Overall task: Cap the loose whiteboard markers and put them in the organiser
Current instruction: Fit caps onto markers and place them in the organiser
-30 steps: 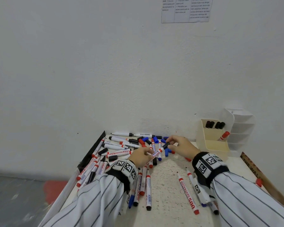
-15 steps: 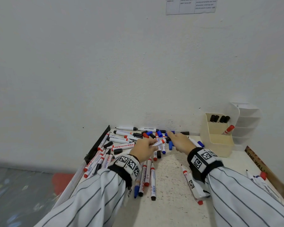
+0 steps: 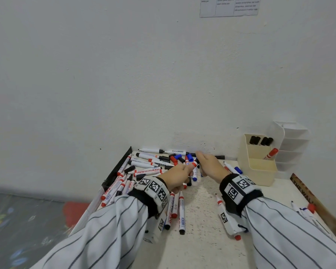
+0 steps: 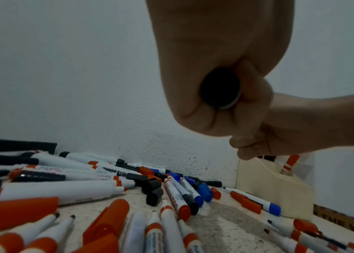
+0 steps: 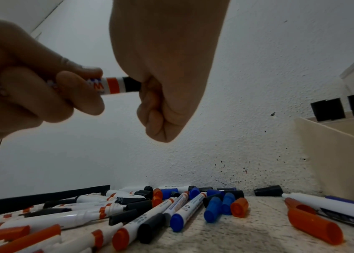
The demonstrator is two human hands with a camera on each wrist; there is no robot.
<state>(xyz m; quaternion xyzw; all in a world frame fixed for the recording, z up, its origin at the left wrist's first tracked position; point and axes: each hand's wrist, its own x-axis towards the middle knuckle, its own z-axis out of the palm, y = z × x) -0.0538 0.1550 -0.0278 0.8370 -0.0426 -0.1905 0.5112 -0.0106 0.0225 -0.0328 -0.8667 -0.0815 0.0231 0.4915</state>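
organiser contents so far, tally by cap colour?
black-capped markers: 4, in the rear compartment of the organiser
red-capped marker: 1, leaning at the right side
Total: 5
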